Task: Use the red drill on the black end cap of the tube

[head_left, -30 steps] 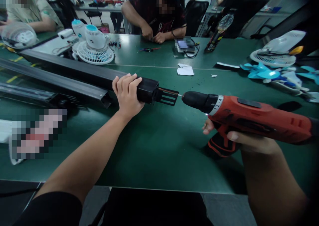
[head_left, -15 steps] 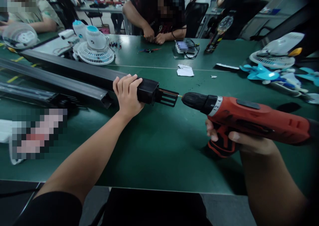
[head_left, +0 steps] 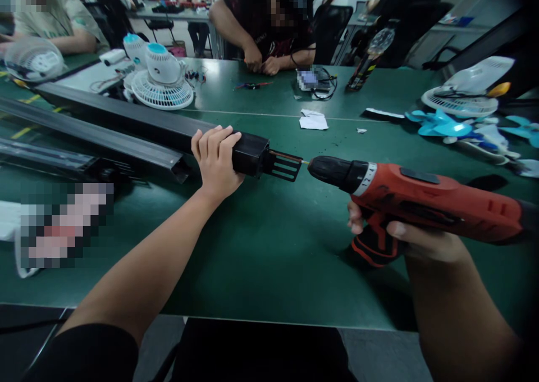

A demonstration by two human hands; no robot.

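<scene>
Drill (head_left: 421, 202) bit nudged closer to rail (head_left: 168, 132), hands clamped on both, green table (head_left: 261, 247), co-workers opposite

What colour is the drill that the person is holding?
The drill in the right hand has a red-orange body and a black chuck, seen in the head view.

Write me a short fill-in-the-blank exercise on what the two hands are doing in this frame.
1. The left hand grips the end of a long ____ rail lying on the green table.
2. The right hand holds a cordless drill whose body is ____.
3. The drill's bit points at the slotted end piece on the ____ end of the rail.
4. Beyond the rail stand small white ____.

Missing words: black; red; right; fans
</scene>
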